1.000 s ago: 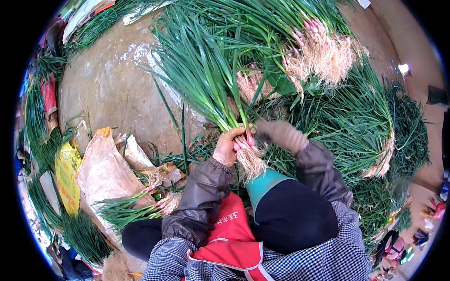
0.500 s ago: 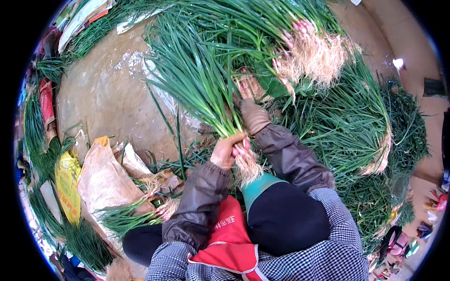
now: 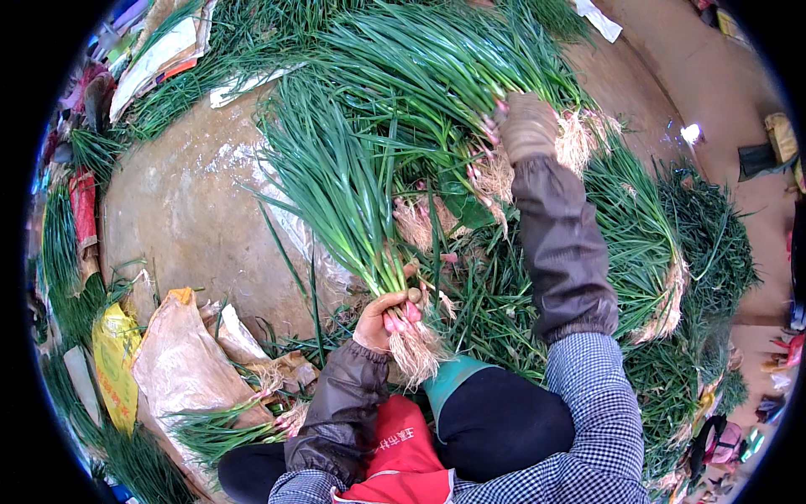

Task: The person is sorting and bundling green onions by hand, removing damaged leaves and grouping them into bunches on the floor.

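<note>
My left hand (image 3: 379, 321), in a tan glove, is closed around a bunch of spring onions (image 3: 336, 189) just above their pink bulbs. The long green leaves lean away to the upper left, and the pale roots (image 3: 416, 353) hang below my fist. My right arm is stretched forward, with the brown-gloved right hand (image 3: 529, 126) on a thick heap of spring onions (image 3: 420, 50) at the back, beside their bulbs and roots. Blur and the glove hide how those fingers are set. Smaller root clusters (image 3: 416, 220) lie between the two hands.
More spring onions (image 3: 634, 244) lie at right, over loose green leaves (image 3: 487, 311). At lower left are a pale sack (image 3: 185, 353), a yellow bag (image 3: 116, 370) and a small bunch (image 3: 222, 433). Wet brown ground (image 3: 185, 202) stretches left. My knee (image 3: 504, 420) is below the held bunch.
My right hand has left the spot beside the left hand and reached forward and right onto the heap. The left hand, still gripping its bunch, appears slightly lower and further left.
</note>
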A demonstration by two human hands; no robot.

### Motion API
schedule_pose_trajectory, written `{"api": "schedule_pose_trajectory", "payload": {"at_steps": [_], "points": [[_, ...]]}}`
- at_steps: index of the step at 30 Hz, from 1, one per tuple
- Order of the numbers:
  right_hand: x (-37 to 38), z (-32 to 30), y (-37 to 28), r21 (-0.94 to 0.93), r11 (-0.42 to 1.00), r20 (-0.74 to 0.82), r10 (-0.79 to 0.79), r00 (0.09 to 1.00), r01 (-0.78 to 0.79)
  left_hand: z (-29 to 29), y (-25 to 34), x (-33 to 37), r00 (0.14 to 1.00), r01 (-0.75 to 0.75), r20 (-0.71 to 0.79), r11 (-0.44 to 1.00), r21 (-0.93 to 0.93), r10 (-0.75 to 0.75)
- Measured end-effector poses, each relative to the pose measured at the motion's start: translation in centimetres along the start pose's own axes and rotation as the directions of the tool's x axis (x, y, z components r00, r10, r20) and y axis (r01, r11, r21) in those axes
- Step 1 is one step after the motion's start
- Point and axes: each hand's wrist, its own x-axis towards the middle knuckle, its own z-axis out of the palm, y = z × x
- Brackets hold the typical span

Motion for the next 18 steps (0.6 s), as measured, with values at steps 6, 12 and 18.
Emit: {"api": "schedule_pose_trajectory", "payload": {"at_steps": [6, 12, 18], "points": [[-3.4, 2.8, -0.4, -0.044, 0.996, 0.100, -0.075, 0.992, 0.080, 0.5, -0.4, 0.2, 0.995, -0.068, -0.071, 0.998, 0.005, 0.069], [-15.7, -1.9, -6.6, 0.168, 0.959, 0.136, -0.250, 0.958, 0.227, 0.9, -0.4, 0.4, 0.937, -0.198, -0.282, 0.978, 0.068, 0.209], [-22.4, -2.2, -6.2, 0.924, 0.335, 0.122, -0.713, 0.691, 0.183, -2.0, 0.1, -0.1, 0.916, 0.001, -0.391, 0.973, 0.230, 0.091]]}}
